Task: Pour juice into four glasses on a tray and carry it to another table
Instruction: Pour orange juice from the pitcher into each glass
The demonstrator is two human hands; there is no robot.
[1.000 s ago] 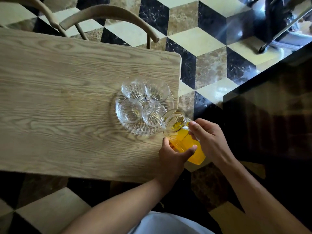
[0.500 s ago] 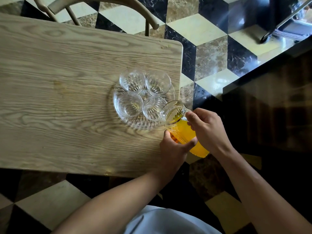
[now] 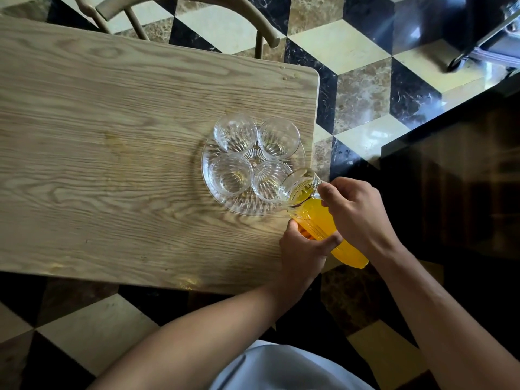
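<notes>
Head view, looking down. Wooden bench [image 3: 112, 142], light grain, rounded corner at far right. Round clear glass tray [image 3: 242, 208] sits near the bench's right edge. Four clear glasses [image 3: 235, 132] stand on it in a tight two-by-two cluster, rims nearly touching; all look empty.

Glass jug [image 3: 315, 212] of orange juice held tilted, mouth toward the tray, lip over the rim of the near-right glass [image 3: 267, 181]. Juice pooled in the lower body of the jug; cannot tell whether any is running out.

Left hand [image 3: 302, 254] wraps the jug's body from below, fingers closed round it, thumb across the glass. Right hand [image 3: 357, 209] grips the jug near its neck, fingers curled shut on it.

Chair back [image 3: 253, 15] beyond the bench. Floor [image 3: 337, 49] tiled in a cream, brown and black cube pattern.
</notes>
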